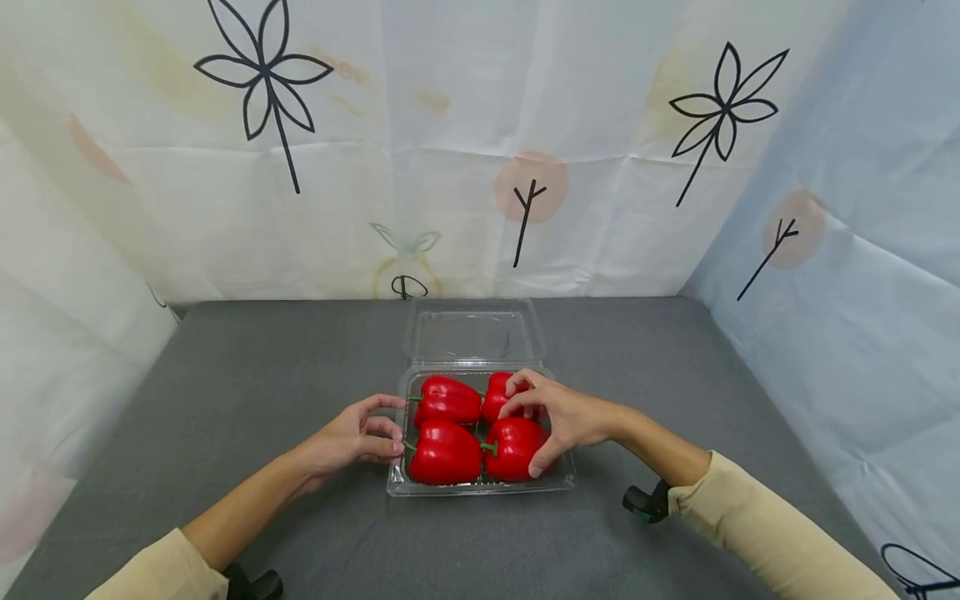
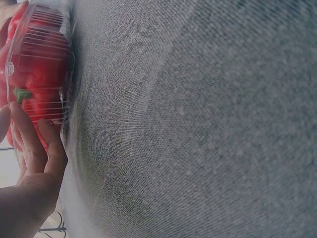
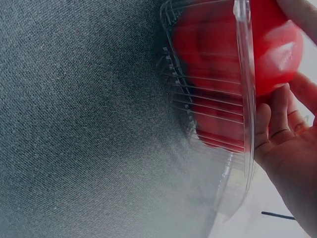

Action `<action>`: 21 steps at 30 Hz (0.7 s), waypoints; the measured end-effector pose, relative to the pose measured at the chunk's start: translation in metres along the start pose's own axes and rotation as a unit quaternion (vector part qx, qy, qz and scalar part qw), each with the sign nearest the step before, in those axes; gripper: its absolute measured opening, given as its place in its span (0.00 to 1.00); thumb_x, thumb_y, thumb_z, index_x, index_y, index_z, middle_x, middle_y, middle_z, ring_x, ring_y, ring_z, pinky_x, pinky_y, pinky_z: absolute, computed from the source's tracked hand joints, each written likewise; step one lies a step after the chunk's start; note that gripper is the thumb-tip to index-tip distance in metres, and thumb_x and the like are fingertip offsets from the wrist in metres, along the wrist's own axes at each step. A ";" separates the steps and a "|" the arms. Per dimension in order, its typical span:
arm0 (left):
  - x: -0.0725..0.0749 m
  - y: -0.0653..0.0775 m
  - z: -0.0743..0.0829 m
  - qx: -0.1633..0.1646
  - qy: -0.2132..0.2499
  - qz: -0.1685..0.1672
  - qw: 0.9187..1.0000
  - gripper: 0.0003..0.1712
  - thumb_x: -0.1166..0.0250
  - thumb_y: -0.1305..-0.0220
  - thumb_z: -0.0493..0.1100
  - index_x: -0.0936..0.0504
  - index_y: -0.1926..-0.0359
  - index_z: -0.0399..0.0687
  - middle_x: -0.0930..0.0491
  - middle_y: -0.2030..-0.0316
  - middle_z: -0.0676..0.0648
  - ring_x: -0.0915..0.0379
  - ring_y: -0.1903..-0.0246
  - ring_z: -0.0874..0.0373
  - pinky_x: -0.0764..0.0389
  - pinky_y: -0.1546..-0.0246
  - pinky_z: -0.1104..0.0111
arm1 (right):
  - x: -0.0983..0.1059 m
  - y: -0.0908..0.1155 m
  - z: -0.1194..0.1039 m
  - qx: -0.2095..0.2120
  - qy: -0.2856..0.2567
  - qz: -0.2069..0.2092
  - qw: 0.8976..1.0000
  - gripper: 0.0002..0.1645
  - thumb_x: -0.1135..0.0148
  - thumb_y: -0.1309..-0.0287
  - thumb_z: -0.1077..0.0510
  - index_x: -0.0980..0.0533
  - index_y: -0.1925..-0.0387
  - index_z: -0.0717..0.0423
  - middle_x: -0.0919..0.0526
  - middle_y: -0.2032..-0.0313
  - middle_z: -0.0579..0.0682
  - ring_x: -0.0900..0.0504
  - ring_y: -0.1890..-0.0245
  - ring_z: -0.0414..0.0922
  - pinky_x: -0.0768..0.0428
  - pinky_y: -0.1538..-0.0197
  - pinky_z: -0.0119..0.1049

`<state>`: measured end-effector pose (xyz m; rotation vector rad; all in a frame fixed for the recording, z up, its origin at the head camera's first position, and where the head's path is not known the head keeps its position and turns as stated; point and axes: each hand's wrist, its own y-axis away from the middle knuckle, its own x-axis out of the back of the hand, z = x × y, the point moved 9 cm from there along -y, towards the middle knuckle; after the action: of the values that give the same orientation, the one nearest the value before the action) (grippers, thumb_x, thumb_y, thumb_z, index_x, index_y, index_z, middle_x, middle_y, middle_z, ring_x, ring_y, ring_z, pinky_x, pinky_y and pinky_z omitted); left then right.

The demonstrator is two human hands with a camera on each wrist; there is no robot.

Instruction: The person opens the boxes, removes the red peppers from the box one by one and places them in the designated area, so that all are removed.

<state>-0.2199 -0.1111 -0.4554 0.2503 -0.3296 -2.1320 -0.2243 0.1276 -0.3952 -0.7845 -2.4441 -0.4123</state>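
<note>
A clear plastic clamshell container (image 1: 480, 492) holds several red bell peppers with green stems, set in two rows. My left hand (image 1: 363, 433) is at its left side, fingertips touching the rim and outer wall, as the left wrist view shows too. With my right hand (image 1: 562, 412) I hold the front right bell pepper (image 1: 513, 450), thumb in front and fingers behind. Those fingers partly cover the back right bell pepper (image 1: 492, 397). On the left lie the back bell pepper (image 1: 447, 400) and the front bell pepper (image 1: 446, 452).
The container's clear lid (image 1: 476, 329) lies folded back toward the rear edge. Under everything is a grey cloth-covered table (image 1: 300, 358). A white printed curtain (image 1: 450, 150) hangs behind it and along both sides.
</note>
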 end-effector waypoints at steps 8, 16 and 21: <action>0.001 0.001 -0.001 0.001 0.003 0.000 1.000 0.40 0.32 0.37 0.38 0.44 0.31 0.36 0.18 0.65 0.46 0.20 0.66 0.53 0.17 0.53 0.61 | 0.000 -0.003 0.002 -0.007 -0.016 -0.002 1.000 0.34 0.22 0.57 0.53 0.25 0.47 0.53 0.34 0.43 0.49 0.27 0.51 0.49 0.17 0.54 0.40; 0.000 0.001 0.000 -0.001 -0.002 0.003 1.000 0.40 0.32 0.37 0.39 0.43 0.31 0.37 0.19 0.65 0.46 0.20 0.65 0.53 0.17 0.53 0.60 | 0.003 -0.002 0.003 -0.008 -0.017 0.000 1.000 0.33 0.25 0.56 0.51 0.27 0.47 0.54 0.35 0.41 0.50 0.27 0.53 0.50 0.17 0.54 0.40; -0.001 0.001 0.002 -0.003 -0.008 0.002 1.000 0.39 0.33 0.37 0.39 0.43 0.31 0.36 0.18 0.65 0.46 0.20 0.65 0.53 0.18 0.53 0.60 | 0.007 0.003 0.000 -0.002 -0.013 0.017 1.000 0.33 0.26 0.54 0.50 0.27 0.46 0.53 0.32 0.42 0.49 0.26 0.51 0.50 0.17 0.54 0.42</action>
<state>-0.2193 -0.1109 -0.4536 0.2292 -0.3320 -2.1326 -0.2271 0.1327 -0.3911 -0.8382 -2.4514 -0.3972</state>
